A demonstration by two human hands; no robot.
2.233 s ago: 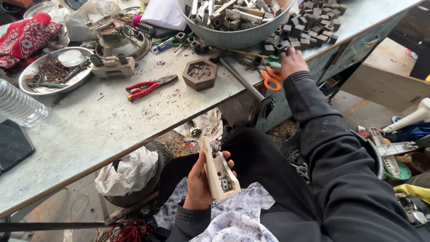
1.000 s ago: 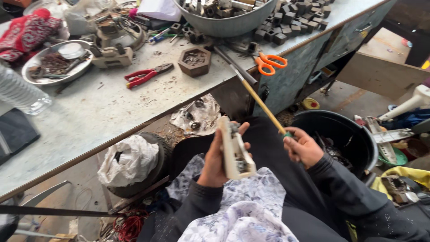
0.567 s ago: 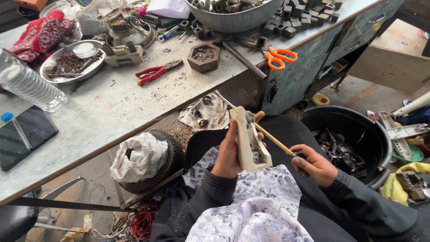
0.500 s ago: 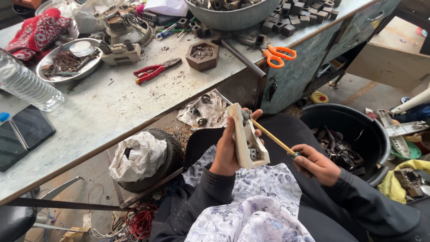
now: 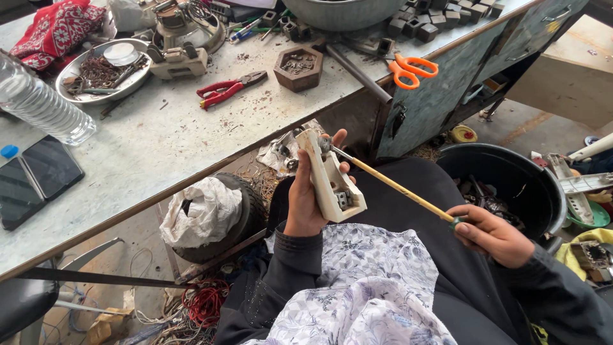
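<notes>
Gripping a cream plastic casing (image 5: 330, 182) upright over the lap, just in front of the tabletop (image 5: 159, 147) edge, the left hand (image 5: 308, 195) has its fingers clamped around the casing's back. The right hand (image 5: 491, 234), fingers closed on the handle, holds a long yellow screwdriver (image 5: 396, 186) whose tip meets the casing's top end. On the tabletop beyond the casing lie red pliers (image 5: 227, 89), a hexagonal tray (image 5: 297, 67) and orange scissors (image 5: 412, 68). A black bucket (image 5: 511, 185) of scrap sits to the right of the casing, behind the right hand.
</notes>
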